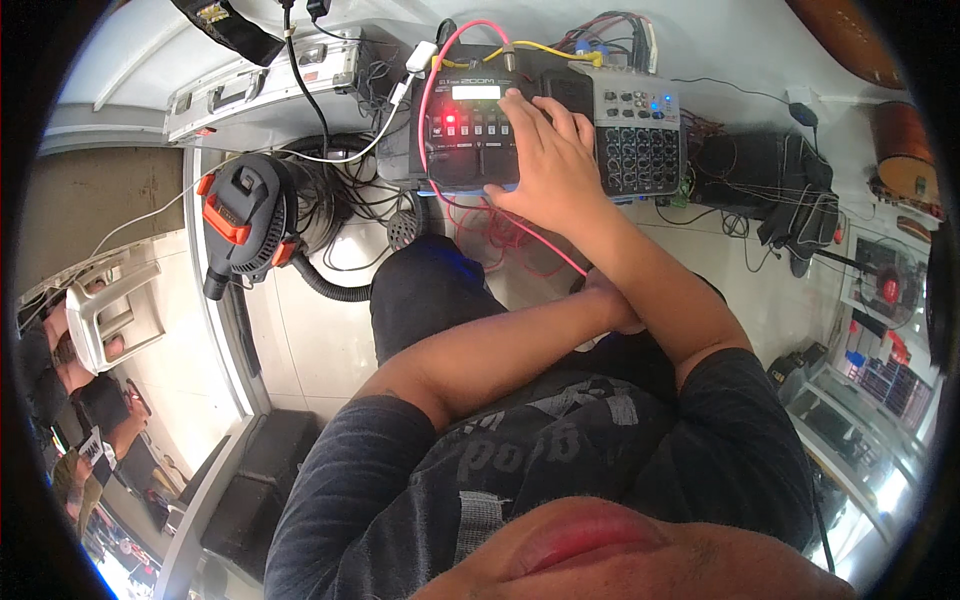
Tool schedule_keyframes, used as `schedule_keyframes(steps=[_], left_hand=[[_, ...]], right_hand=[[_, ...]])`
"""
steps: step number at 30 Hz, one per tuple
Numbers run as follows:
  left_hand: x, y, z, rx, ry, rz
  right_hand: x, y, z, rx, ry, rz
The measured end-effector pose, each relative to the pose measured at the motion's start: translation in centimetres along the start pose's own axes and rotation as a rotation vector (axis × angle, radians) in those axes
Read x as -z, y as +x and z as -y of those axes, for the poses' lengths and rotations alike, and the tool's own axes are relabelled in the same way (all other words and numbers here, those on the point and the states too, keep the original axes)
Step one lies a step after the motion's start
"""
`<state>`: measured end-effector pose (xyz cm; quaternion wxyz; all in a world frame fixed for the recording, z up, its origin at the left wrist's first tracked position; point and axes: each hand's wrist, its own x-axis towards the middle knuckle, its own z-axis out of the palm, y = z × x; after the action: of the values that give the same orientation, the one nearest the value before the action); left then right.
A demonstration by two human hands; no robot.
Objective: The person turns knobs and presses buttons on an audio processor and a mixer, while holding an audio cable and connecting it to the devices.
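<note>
My right hand [555, 170] reaches over a black multi-effects pedal [482, 165] with a lit display and a glowing red light. Its fingers are apart; the index fingertip touches the panel beside the display and the thumb lies at the near edge. My left hand [612, 300] is curled below my right forearm, which partly hides it. A pink cable [545, 243] runs tautly to my left hand, which appears closed on it; the cable's end is hidden. Another stretch of pink cable arches over the pedal to a plug [509, 58] at its back.
A small mixer [638, 140] with blue lights stands right of the pedal. At left are a vacuum cleaner [245, 215] with a hose, tangled black cables and a silver case [265, 90]. A black bag [765, 170] lies at right. Another person's arm [125, 430] shows far left.
</note>
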<state>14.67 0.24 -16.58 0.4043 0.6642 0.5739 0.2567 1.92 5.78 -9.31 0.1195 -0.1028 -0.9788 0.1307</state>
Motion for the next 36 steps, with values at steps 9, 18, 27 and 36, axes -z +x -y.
schedule_keyframes(steps=[9,18,27,36], left_hand=[[0.9,0.0,-0.7,0.020,0.094,0.025],[2.2,-0.3,-1.5,0.061,0.080,0.103],[-0.9,0.5,0.0,-0.003,0.032,-0.036],[-1.0,1.0,0.0,-0.002,0.052,0.023]], right_hand=[[0.2,-0.1,-0.4,0.044,0.007,0.009],[0.3,-0.4,-0.9,0.054,0.007,-0.005],[0.3,-0.2,-0.7,0.056,0.005,0.002],[0.3,-0.2,-0.8,0.051,0.013,0.017]])
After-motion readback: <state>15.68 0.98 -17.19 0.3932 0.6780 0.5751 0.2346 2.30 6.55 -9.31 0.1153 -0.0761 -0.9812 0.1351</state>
